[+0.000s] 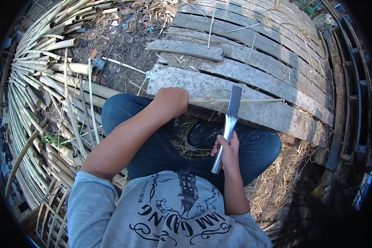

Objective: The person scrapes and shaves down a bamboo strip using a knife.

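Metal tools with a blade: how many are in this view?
1: the bladed tool, gripped in the right hand and seen partly against the wooden planks. Others could be hidden.

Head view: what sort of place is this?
Likely an outdoor bamboo-working yard, though the exact use is a guess: piled bamboo poles on the left, a partly sunlit plank platform in front, and a broad-bladed metal tool in the right hand.
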{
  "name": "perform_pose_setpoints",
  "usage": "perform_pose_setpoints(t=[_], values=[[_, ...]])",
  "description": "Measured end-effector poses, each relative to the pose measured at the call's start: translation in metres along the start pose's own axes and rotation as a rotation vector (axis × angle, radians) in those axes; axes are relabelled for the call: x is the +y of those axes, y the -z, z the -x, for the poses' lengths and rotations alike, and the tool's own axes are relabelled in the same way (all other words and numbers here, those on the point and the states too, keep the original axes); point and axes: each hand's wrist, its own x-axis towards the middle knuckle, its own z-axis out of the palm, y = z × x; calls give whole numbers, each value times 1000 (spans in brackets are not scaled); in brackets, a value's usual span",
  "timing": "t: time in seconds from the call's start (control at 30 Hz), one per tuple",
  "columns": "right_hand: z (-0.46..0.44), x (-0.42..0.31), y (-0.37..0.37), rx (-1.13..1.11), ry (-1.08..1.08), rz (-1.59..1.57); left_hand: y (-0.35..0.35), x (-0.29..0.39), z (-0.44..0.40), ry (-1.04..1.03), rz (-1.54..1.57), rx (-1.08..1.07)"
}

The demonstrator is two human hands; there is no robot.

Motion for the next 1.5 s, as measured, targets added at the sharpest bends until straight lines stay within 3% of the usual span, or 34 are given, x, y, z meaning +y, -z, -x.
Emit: perform_pose_setpoints(t=[0.03,0.13,0.3,0.4,0.53,0.57,0.63,0.67,0.73,0.8,0.87,0.93,1.0,1.13,1.27,1.37,1.5], values=[[2,3,-10,60,55,58,1,0,0,28,13,-25],[11,0,-9,-222,17,259,-5,-6,2,-4,35,9],[8,-1,-9,21,42,102,-5,0,0,3,0,-4],[16,-23,-4,-224,-54,225,-2,0,3,-5,-16,-8],[2,-16,-9,165,104,76,1,0,2,6,3,4],[4,-14,-3,162,105,76,-1,-1,1,9,2,7],[9,-8,13,-215,12,385,-6,-6,1,-18,23,25],[6,-8,15,-221,10,383,-5,-7,1,-13,21,23],[4,-9,17,-23,-8,92,-2,-2,3,-25,17,17],[7,-1,1,41,66,139,-5,0,3,-10,36,4],[15,-6,6,-232,5,353,-2,-2,1,0,20,1],[11,-13,11,-168,-49,220,-5,-1,4,-33,11,35],[5,-10,4,26,46,148,-2,-2,0,-9,14,1],[16,-13,-2,-239,-77,200,-5,-2,2,0,7,-2],[-1,3,-7,118,105,78,-5,0,1,-9,10,9],[14,-9,-3,-224,-15,307,-6,-3,-1,3,-6,2],[3,-5,-3,47,42,179,-4,-2,0,-24,2,34]])
